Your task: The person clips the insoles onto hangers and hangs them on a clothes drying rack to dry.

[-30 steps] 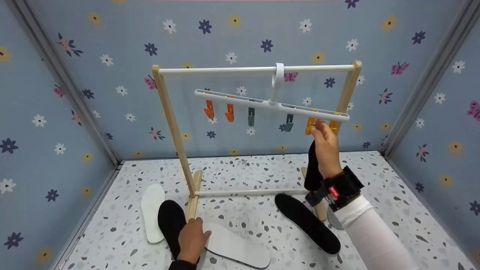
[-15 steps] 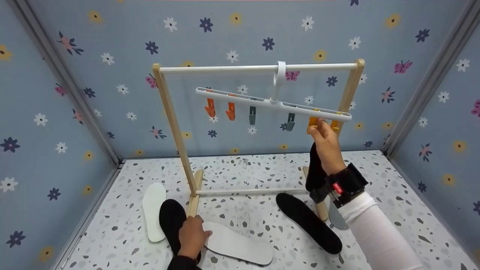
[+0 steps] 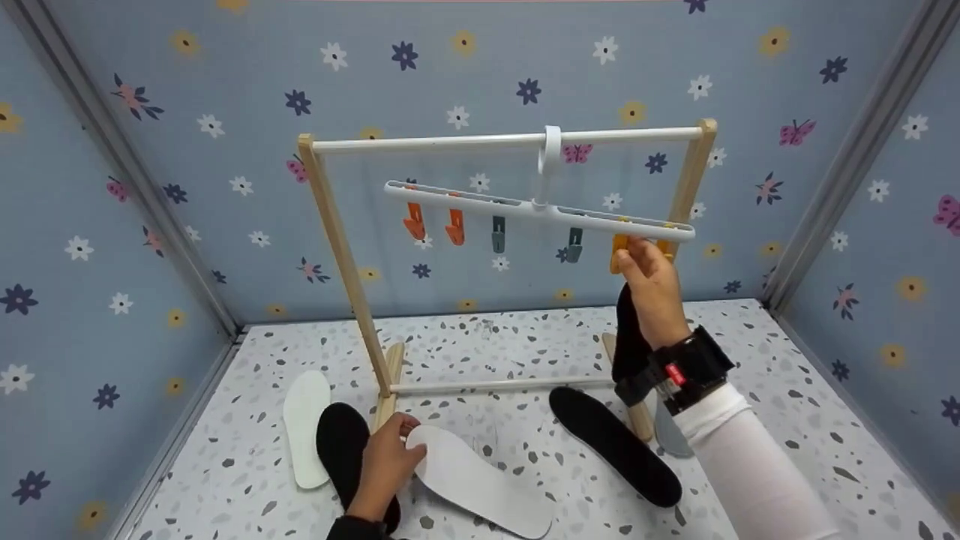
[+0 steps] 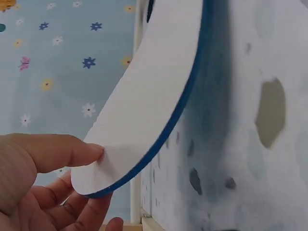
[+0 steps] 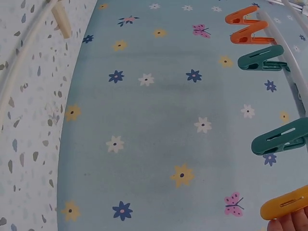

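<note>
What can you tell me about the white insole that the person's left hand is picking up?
The white insole is a flat, foot-shaped piece that looks like foam, white on top with a thin blue underside visible in the wrist view. The left hand pinches its near end and lifts that end off the speckled floor. It lies beside a black insole.

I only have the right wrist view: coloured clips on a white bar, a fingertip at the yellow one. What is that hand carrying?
Observer: The right hand holds a black foam insole hanging below it, fingers at the yellow plastic clip.
Operator: And the left hand?
Observer: The left hand pinches the end of a white foam insole with a blue underside.
Operator: Anything else down there?
Observer: A second black insole lies on the speckled floor beside the wooden rack's foot.
</note>
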